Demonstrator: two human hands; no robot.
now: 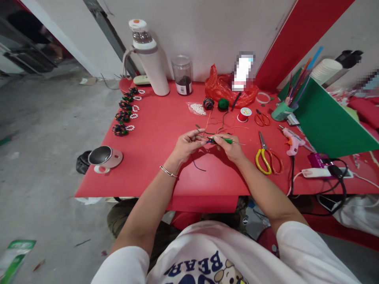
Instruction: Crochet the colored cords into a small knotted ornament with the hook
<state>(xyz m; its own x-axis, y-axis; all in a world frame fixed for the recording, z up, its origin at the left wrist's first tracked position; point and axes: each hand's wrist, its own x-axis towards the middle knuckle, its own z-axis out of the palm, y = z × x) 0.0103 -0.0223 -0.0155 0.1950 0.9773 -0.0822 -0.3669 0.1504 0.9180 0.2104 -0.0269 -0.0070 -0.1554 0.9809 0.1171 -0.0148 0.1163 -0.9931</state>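
Over the middle of the red table, my right hand (227,147) is closed round a crochet hook (227,140) with a green handle. My left hand (189,143) pinches a small piece of dark yarn work (210,140) at the hook's tip, with yarn running over its fingers. Orange and dark strands lead back to a multicoloured yarn ball (208,103) and a green yarn ball (223,104). A loose dark yarn end trails on the table below my left hand. The fingers partly hide the stitches.
Several yarn pieces with white bead loops (120,129) line the left side, near a mug (103,157). A tall flask (152,63), a jar (182,77) and white beads (197,109) stand behind. Yellow-and-red scissors (263,157), a pink glue gun (293,142) and a power strip (318,172) lie right.
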